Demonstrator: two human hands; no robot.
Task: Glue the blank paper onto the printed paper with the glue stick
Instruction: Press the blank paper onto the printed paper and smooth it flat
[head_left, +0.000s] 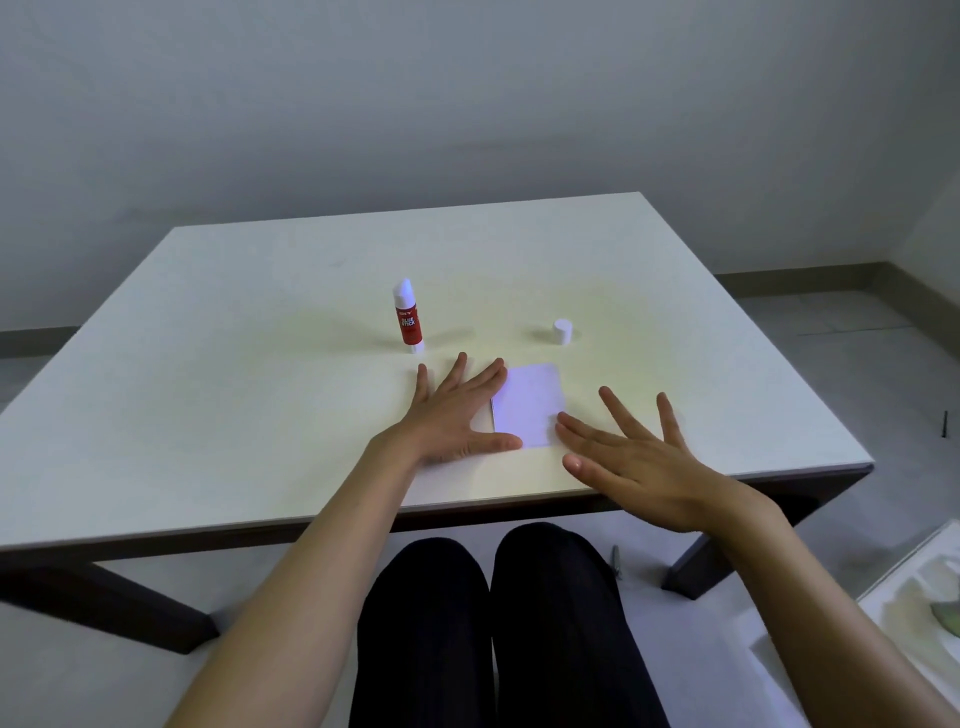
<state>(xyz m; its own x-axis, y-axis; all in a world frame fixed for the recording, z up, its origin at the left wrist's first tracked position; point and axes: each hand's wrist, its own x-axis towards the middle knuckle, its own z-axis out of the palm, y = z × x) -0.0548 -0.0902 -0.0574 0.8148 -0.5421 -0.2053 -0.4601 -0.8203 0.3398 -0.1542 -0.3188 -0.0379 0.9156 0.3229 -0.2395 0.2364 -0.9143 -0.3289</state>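
A small blank white paper (530, 405) lies flat near the front of the white table (234, 364); no printed paper shows, and I cannot tell if one lies under it. My left hand (457, 410) rests flat with fingers spread at the paper's left edge, thumb and forefinger touching it. My right hand (628, 452) hovers open just right of the paper, its fingertips at the lower right corner. A red and white glue stick (408, 319) stands upright and uncapped behind my left hand. Its white cap (562, 331) stands alone behind the paper.
The table's front edge runs just below my hands, with my dark-clad legs (493, 623) under it. A white tray-like object (924, 613) sits on the floor at the lower right. A grey wall stands behind the table.
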